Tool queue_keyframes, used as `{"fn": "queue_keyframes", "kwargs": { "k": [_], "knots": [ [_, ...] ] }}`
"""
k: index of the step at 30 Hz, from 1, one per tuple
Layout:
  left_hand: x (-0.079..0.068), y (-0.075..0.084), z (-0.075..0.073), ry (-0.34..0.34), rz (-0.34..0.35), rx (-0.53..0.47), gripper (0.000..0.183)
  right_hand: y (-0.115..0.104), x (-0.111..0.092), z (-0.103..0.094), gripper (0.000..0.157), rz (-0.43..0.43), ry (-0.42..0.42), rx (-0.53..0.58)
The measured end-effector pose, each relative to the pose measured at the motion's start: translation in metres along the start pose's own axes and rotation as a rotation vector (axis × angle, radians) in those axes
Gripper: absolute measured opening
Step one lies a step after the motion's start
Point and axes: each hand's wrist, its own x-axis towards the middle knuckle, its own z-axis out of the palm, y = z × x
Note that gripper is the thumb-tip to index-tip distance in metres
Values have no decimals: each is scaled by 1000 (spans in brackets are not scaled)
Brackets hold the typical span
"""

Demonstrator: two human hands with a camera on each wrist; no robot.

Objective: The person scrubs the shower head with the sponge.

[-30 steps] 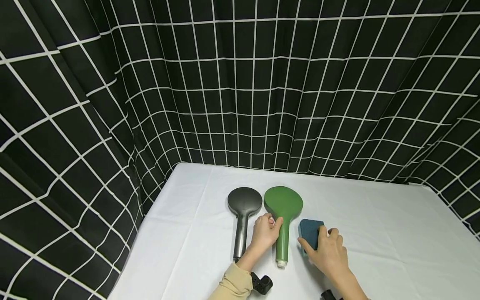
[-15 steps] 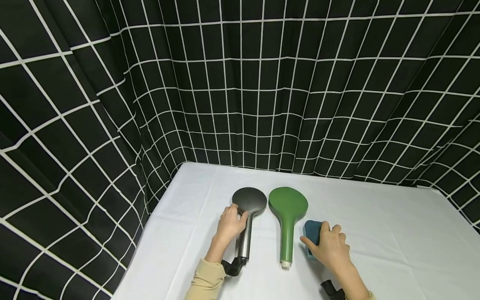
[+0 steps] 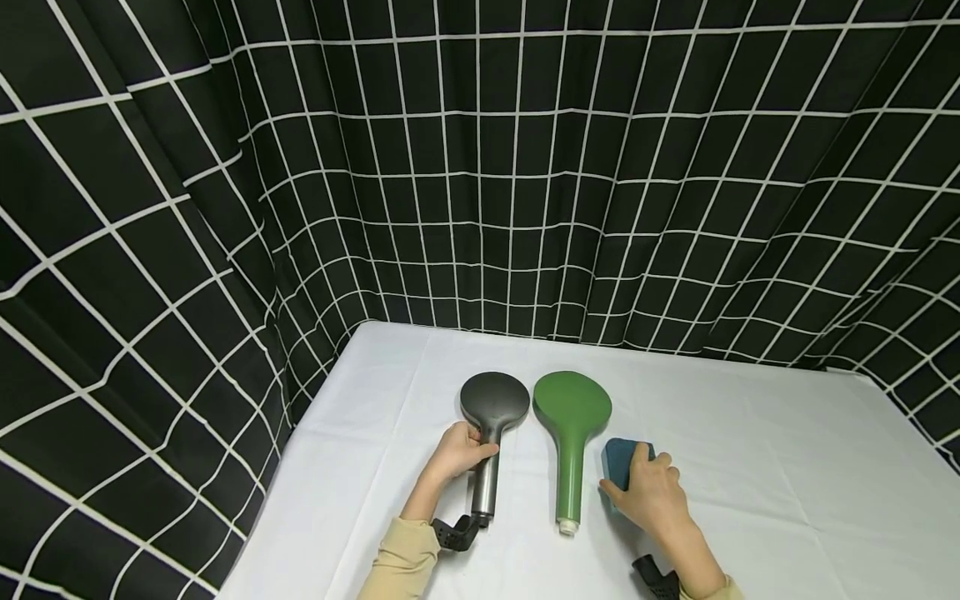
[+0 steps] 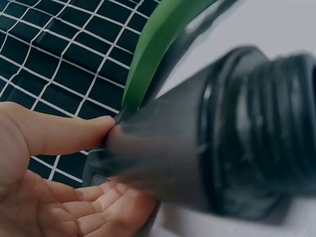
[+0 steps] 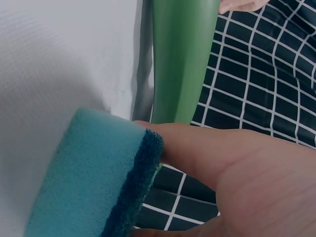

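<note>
A dark grey shower head (image 3: 495, 402) lies face down on the table, with its handle toward me. My left hand (image 3: 454, 451) grips the handle just below the neck; in the left wrist view its thumb lies along one side and the fingers curl under. The threaded handle end (image 4: 266, 128) fills the front of that view. Beside it on the right lies a green shower head (image 3: 572, 408) with a white end fitting (image 3: 567, 527). Farther right, my right hand (image 3: 654, 497) pinches a blue sponge (image 5: 89, 173) with a darker scouring layer between thumb and fingers.
White cloth covers the table (image 3: 780, 467). Black curtain (image 3: 525, 167) with a white grid stands behind it and along both sides. Black wrist devices (image 3: 459, 533) sit on both forearms, the left one close to the grey handle's end.
My left hand has left the green shower head's neck, moved left, and taken hold of the grey one's handle. The right hand stays on the sponge in about the same place.
</note>
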Motion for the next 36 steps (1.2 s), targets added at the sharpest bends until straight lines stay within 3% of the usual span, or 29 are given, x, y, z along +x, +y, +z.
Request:
{"fn": "queue_keyframes", "kwargs": {
  "k": [10, 12, 16, 20, 23, 28, 32, 34, 36],
  "knots": [
    [2, -3, 1, -44, -48, -189, 16, -2, -1, -5, 72, 26, 17, 28],
    [1, -1, -1, -50, -64, -237, 17, -2, -1, -8, 69, 16, 58, 42],
    [-2, 5, -6, -47, -33, -294, 27, -6, 0, -15, 62, -52, 216, 75],
    [-6, 14, -8, -54, 29, -303, 31, -14, 3, -19, 60, -196, 397, 149],
    [-7, 21, -6, -64, 100, -339, 32, -25, 9, -19, 57, -360, 503, 221],
    [-9, 31, 4, -95, 208, -407, 32, -49, 18, -16, 58, -658, 569, 261],
    [-12, 40, 17, -151, 315, -375, 35, -65, 27, -17, 52, -873, 597, 226],
    [-13, 43, 23, -187, 375, -353, 37, -70, 34, -20, 46, -941, 632, 222],
    [-15, 46, 27, -213, 417, -329, 39, -70, 42, -27, 43, -955, 675, 241]
  ]
}}
